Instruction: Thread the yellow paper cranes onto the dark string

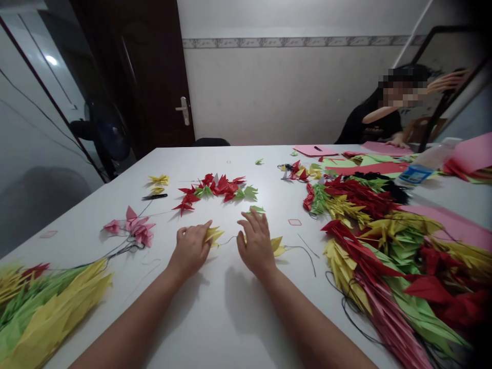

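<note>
My left hand (192, 247) is closed, with its fingertips on a yellow folded-paper piece (215, 236) low over the white table (215, 318). A dark thread (229, 240) runs from that piece toward my right hand (254, 245). The right hand's fingers are spread somewhat apart, its fingertips close to a green folded-paper piece (256, 209); I cannot tell whether they touch it. Another yellow piece (277, 247) shows beside the right wrist, partly hidden, and a loose thread (307, 251) trails rightward from it.
Red and green folded pieces (219, 187) lie ahead. Pink ones (138, 228) and small scissors or snips (155, 197) are at left. Colourful paper bundles (407, 256) fill the right side; others (57, 312) lie near left. A bottle (426, 164) and a seated person (372, 118) are far right.
</note>
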Action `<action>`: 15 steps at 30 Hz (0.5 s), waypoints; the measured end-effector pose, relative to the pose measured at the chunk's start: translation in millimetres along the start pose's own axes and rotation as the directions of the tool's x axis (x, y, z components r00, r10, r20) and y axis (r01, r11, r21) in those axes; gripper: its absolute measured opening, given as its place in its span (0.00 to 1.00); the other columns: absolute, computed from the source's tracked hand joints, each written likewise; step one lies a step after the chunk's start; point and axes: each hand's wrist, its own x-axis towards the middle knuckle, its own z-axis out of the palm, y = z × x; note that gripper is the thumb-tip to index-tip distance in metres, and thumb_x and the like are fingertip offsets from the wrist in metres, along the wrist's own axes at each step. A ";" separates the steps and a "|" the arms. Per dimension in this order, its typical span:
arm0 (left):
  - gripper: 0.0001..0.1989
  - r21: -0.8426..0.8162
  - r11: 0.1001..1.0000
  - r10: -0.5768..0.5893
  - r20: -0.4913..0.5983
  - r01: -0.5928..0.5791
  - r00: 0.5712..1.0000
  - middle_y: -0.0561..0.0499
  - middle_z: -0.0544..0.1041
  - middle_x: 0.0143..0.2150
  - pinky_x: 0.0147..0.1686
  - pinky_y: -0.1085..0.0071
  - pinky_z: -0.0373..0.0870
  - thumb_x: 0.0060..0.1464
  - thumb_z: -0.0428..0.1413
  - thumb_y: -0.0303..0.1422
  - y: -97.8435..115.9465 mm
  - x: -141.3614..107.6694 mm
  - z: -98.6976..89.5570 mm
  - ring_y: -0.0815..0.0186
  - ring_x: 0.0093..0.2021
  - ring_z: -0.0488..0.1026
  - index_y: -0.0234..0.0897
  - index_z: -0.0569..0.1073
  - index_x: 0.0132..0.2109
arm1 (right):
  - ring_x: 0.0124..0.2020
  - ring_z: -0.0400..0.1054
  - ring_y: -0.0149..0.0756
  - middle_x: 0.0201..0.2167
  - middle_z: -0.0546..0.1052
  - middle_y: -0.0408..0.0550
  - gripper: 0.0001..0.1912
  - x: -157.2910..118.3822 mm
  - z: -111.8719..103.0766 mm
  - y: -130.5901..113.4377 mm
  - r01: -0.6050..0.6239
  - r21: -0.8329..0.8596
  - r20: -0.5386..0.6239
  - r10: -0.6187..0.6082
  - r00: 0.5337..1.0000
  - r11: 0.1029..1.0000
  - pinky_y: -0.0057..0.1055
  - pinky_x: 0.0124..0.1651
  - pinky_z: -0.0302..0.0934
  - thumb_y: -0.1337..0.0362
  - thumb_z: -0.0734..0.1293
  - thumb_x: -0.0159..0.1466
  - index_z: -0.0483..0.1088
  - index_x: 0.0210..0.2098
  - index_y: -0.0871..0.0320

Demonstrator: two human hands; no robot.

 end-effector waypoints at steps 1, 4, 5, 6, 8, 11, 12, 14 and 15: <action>0.20 -0.018 1.000 0.023 -0.010 -0.024 1.000 0.43 0.73 0.46 0.47 0.59 0.51 0.57 0.41 0.32 0.6 -1.5 2.1 0.60 0.46 0.66 0.34 0.59 0.56 | 0.58 0.51 0.43 0.49 0.67 0.54 0.14 1.0 -0.3 -5.9 0.021 0.096 0.003 -0.021 1.000 0.995 0.48 0.59 0.44 0.69 0.56 0.58 0.64 0.43 0.58; 0.21 -0.061 0.993 0.102 -0.019 -0.103 0.995 0.43 0.72 0.46 0.48 0.58 0.51 0.56 0.41 0.30 0.9 -6.0 8.4 0.61 0.46 0.66 0.33 0.57 0.57 | 0.54 0.57 0.39 0.51 0.65 0.55 0.18 2.2 6.0 -18.5 -0.113 0.374 0.119 0.073 0.990 0.921 0.40 0.54 0.54 0.61 0.56 0.62 0.56 0.51 0.57; 0.22 -0.078 0.988 0.129 -0.014 -0.130 0.991 0.43 0.72 0.46 0.48 0.59 0.52 0.56 0.41 0.29 0.5 -7.4 10.5 0.60 0.46 0.66 0.33 0.56 0.58 | 0.51 0.61 0.38 0.51 0.66 0.55 0.20 1.7 10.0 -19.7 -0.205 0.432 0.195 0.131 0.972 0.878 0.38 0.51 0.57 0.59 0.56 0.62 0.54 0.53 0.57; 0.23 -0.097 0.983 0.155 -0.006 -0.155 0.988 0.43 0.71 0.47 0.48 0.59 0.53 0.55 0.42 0.28 -0.1 -8.6 12.6 0.60 0.47 0.65 0.33 0.55 0.58 | 0.47 0.64 0.38 0.49 0.68 0.55 0.22 0.9 14.3 -19.2 -0.297 0.468 0.282 0.178 0.943 0.832 0.37 0.47 0.60 0.58 0.57 0.61 0.52 0.54 0.57; 0.26 -0.135 0.973 0.191 0.016 -0.188 0.981 0.43 0.71 0.47 0.47 0.59 0.54 0.53 0.42 0.26 -0.9 -10.7 16.6 0.60 0.46 0.65 0.33 0.52 0.60 | 0.36 0.68 0.35 0.40 0.72 0.51 0.23 -1.4 21.5 -15.1 -0.438 0.492 0.443 0.217 0.870 0.752 0.34 0.39 0.62 0.56 0.58 0.60 0.53 0.53 0.57; 0.29 -0.179 0.966 0.197 0.044 -0.186 0.979 0.43 0.71 0.46 0.47 0.59 0.56 0.52 0.43 0.26 0.0 -12.5 18.1 0.60 0.46 0.65 0.34 0.48 0.61 | 0.25 0.65 0.30 0.23 0.69 0.40 0.16 -4.3 25.0 -7.8 -0.541 0.510 0.559 0.221 0.799 0.669 0.28 0.31 0.59 0.58 0.60 0.58 0.60 0.44 0.56; 0.29 -0.192 0.965 0.189 0.051 -0.176 0.981 0.43 0.70 0.47 0.48 0.58 0.57 0.53 0.44 0.27 0.3 -12.9 16.2 0.60 0.47 0.65 0.35 0.47 0.62 | 0.24 0.63 0.29 0.20 0.67 0.37 0.13 -4.8 24.3 -6.2 -0.560 0.529 0.574 0.217 0.790 0.638 0.27 0.30 0.58 0.60 0.60 0.56 0.62 0.40 0.56; 0.32 -0.217 0.962 0.185 0.071 -0.165 0.980 0.41 0.67 0.51 0.50 0.58 0.56 0.54 0.46 0.33 -1.6 -13.8 8.2 0.58 0.51 0.63 0.36 0.44 0.63 | 0.21 0.61 0.28 0.18 0.63 0.35 0.10 -4.7 21.3 -4.9 -0.585 0.575 0.589 0.206 0.781 0.572 0.25 0.28 0.56 0.63 0.61 0.54 0.62 0.36 0.56; 0.33 -0.227 0.961 0.182 0.084 -0.159 0.980 0.41 0.65 0.54 0.52 0.57 0.55 0.53 0.48 0.36 -4.7 -14.3 2.5 0.57 0.54 0.60 0.37 0.43 0.63 | 0.21 0.60 0.27 0.18 0.62 0.35 0.09 -4.4 19.7 -4.8 -0.594 0.595 0.590 0.208 0.780 0.541 0.25 0.27 0.55 0.64 0.61 0.53 0.61 0.35 0.56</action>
